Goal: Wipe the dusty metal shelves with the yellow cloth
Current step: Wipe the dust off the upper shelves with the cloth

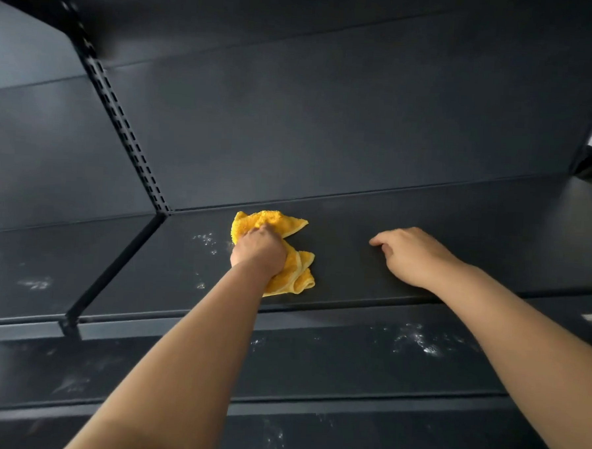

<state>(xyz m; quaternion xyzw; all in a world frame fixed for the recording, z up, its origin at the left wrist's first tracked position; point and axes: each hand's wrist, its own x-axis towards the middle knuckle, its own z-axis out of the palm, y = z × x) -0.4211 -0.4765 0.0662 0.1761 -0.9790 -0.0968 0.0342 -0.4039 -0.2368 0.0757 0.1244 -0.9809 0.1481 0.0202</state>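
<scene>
My left hand (pixel 259 248) grips the crumpled yellow cloth (pixel 294 272) and presses it onto the dark metal shelf (pixel 353 289), near its middle. White dust specks (pixel 206 240) lie just left of the cloth on the same shelf. To the right, my right hand (pixel 409 256) rests on the shelf with its fingers loosely curled and nothing in it. The shelf below (pixel 349 361) carries more white dust (pixel 419 340) toward the right.
A slotted black upright post (pixel 121 119) and a bracket (pixel 114 269) divide this shelf bay from the neighbouring one on the left, whose shelf (pixel 34 279) also shows dust. A dark back panel (pixel 327 123) rises behind, and another shelf hangs overhead.
</scene>
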